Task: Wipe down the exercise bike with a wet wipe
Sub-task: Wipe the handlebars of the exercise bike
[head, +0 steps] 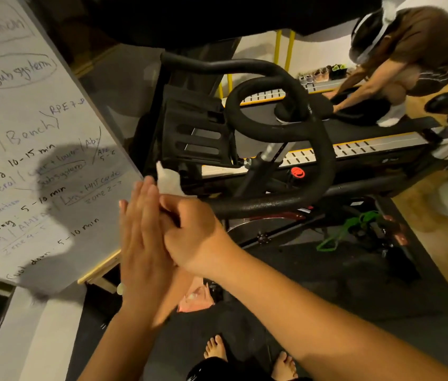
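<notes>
Seen from the head camera, a person stands barefoot on a dark floor mat (327,284) before an exercise bike (280,149), both hands raised together in front of its looping black handlebar (272,127). The left hand (140,243) is flat, its grip released, fingers straight and pressed side by side. The right hand (190,232) is clenched against the left palm, its grip closed on a white wet wipe (168,180), a crumpled end of which sticks up above the fingers, just beside the lower bar of the handlebar. A black tablet holder (192,133) sits at the centre of the bars, and a red knob (297,172) shows on the frame below. To the left, a whiteboard (33,149) covered in handwritten workout notes leans close by. Behind the bike, a second person (398,64) in a brown top crouches over a treadmill (354,141), hands on a dark cloth. A green resistance band (352,229) lies on the mat near the bike's base.
</notes>
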Motion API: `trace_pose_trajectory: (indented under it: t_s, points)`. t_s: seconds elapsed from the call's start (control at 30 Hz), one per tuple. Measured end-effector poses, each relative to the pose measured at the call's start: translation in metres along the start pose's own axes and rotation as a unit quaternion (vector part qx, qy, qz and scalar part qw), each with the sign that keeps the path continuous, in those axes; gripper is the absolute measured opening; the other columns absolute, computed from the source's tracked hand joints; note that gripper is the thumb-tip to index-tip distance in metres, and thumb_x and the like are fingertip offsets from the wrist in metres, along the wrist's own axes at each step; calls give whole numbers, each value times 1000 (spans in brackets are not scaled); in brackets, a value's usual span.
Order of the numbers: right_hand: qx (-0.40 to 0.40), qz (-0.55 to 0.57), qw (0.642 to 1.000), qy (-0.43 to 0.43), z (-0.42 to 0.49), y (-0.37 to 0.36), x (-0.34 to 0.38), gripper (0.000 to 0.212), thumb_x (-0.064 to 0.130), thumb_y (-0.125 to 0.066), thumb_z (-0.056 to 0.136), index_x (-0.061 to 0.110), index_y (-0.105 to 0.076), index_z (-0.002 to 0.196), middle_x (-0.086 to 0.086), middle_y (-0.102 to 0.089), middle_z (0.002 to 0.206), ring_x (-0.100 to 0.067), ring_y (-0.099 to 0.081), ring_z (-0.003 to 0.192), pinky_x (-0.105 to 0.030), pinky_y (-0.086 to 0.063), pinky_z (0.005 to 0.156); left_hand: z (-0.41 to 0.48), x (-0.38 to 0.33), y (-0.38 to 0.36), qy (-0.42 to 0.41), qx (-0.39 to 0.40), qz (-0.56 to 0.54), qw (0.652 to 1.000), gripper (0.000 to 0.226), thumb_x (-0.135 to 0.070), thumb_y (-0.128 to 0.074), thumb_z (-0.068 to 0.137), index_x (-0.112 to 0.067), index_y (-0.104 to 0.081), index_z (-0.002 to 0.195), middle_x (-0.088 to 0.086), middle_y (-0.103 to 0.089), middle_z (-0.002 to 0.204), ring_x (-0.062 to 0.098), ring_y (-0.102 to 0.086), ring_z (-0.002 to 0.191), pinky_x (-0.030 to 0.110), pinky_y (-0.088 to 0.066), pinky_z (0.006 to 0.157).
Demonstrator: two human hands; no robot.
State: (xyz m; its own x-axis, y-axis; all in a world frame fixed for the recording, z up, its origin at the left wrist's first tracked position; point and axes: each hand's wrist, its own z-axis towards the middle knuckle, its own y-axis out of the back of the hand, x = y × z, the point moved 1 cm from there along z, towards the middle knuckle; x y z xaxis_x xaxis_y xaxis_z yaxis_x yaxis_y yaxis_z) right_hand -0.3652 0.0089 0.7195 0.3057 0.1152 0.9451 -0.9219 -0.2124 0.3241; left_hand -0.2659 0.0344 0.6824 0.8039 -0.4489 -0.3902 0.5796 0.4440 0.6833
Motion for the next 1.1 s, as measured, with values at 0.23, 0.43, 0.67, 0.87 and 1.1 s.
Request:
trace_pose_trajectory:
  t_s: [0.23,0.43,0.67,0.87,1.1]
  points:
    - [-63,-124,990,21,-8,36,-21,14,14,-56,93,16,-69,90,-2,-64,70,-8,-58,63,-19,-45,61,7,-13,-15,-49,155,108,981,80,-37,-55,89,-4,-22,154,13,-22,161,24,-7,153,58,-2,121]
    - [-86,-305,947,-54,-34,113,-56,24,24,-64,92,31,-71,114,27,-51,64,6,-55,62,-3,-38,67,2,-44,-38,-153,247,246,925,72,-38,-60,89,-8,-36,150,16,-28,159,31,-17,150,64,-4,118]
    - [-37,-337,939,-51,-27,106,-37,36,39,-67,88,33,-64,123,14,-63,78,0,-54,71,-7,-35,68,9,-25,-25,-154,174,190,954,33,-15,-54,88,-12,-71,117,7,-63,133,21,-51,133,47,-32,112]
    - [-36,-354,934,-13,-15,83,-40,32,35,-63,91,35,-64,124,17,-56,92,-4,-53,86,-20,-45,76,22,8,-6,-153,103,143,972,35,-14,-50,88,-14,-73,114,4,-68,125,21,-60,123,52,-39,108]
    - [23,-491,870,-28,-9,101,-33,56,31,-74,80,37,-54,132,13,-50,121,-12,-46,117,-32,-45,97,23,-27,-46,-163,183,129,961,38,-17,-41,91,-10,-73,110,12,-67,125,29,-54,129,49,-29,116]
